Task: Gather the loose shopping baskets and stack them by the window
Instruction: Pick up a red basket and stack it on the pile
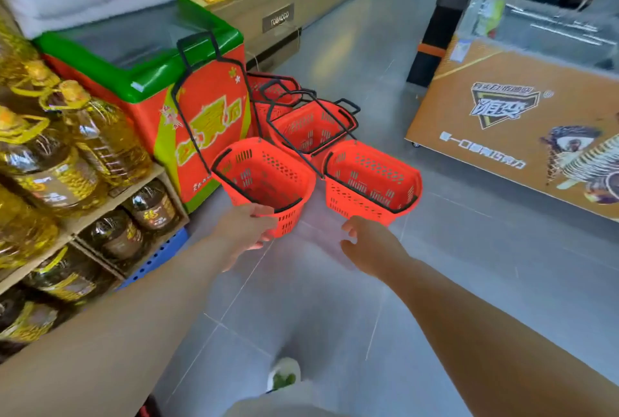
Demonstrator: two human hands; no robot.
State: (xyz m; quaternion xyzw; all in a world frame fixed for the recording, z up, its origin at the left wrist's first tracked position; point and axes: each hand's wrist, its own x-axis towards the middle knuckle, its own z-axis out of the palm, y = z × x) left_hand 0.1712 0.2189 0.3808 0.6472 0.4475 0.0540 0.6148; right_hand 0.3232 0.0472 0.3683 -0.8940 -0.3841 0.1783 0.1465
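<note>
A shoe [284, 374] is showing at the bottom, standing on the grey tiled floor [469, 249], with both bare forearms reaching forward above it.

The left hand [246, 229] is gripping the near wall of the left basket [264, 175], an orange plastic one. The thumb [258, 212] is lying on the rim and the other fingers are curling under the wall. This basket is sitting tilted, its opening facing up and toward the camera, and its long black pull handle [201, 81] is standing up against the freezer behind it.

The right hand [365, 244] is holding nothing. Its fingers [350, 227] are loosely curved and spread, hovering just beside the near lower corner of the right basket [371, 179]; whether they are touching it cannot be told. That basket is sitting on the floor just beside the left one, with a narrow gap between them.

Behind the pair, a third basket [311, 128] is lying with its black handles folded over its mouth, and further back more baskets [274, 91] are resting against the green-topped freezer [207, 108].

To the left, oil bottles [93, 135] are filling the shelves. To the right, an orange ice-cream freezer [502, 122] is standing well apart from the baskets. Farthest back, a tobacco counter [278, 19] is showing, somewhat blurred.
</note>
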